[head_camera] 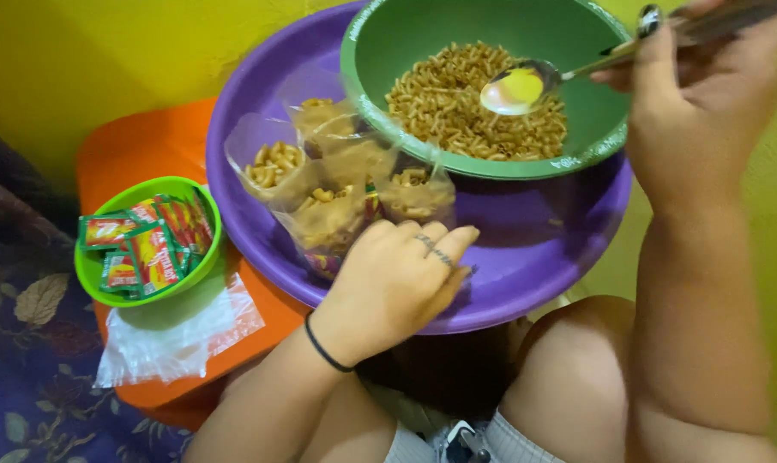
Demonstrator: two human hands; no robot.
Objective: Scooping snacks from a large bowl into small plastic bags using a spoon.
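On an orange stool (pixel 140 146), one purple basin (pixel 526 249) holds one green bowl (pixel 406 43) of fried macaroni (pixel 448 103) and four filled clear bags (pixel 328 171). Beside it: one small green bowl (pixel 93 274) of red sachets (pixel 153 253), one stack of empty plastic bags (pixel 178 330). Right hand (pixel 706 94) pinches one spoon (pixel 526 86) over the macaroni; left hand (pixel 397 279), fingers curled, touches the nearest bag.

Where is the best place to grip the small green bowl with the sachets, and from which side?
Probably grip the small green bowl at its bare rim on the near-left side, coming from above. The sachets crowd the middle and lean toward the purple basin side.
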